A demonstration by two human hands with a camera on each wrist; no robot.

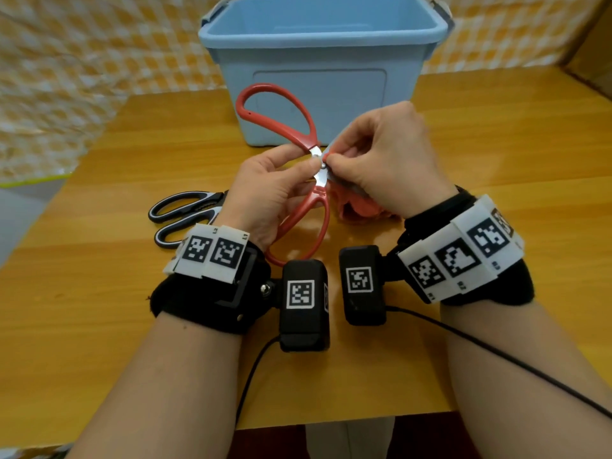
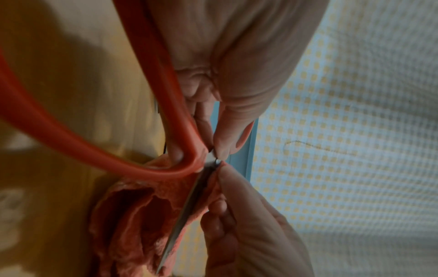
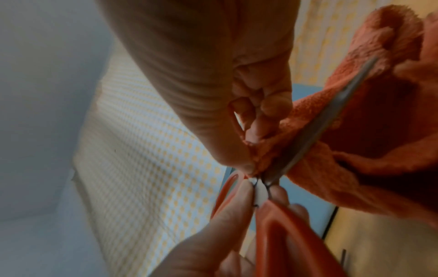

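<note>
Red scissors (image 1: 318, 182): glossy plastic loops, steel pivot pinched between left hand (image 1: 265, 193) fingertips. Right hand (image 1: 387, 160) pinching fluffy orange cloth (image 1: 359, 210) beside them.

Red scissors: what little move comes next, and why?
Probably slide the orange cloth along the blade toward its tip. The left hand pinches the red scissors at the pivot, and the right hand pinches the cloth round the blade beside that pivot, so the blade's length lies ahead.
</note>
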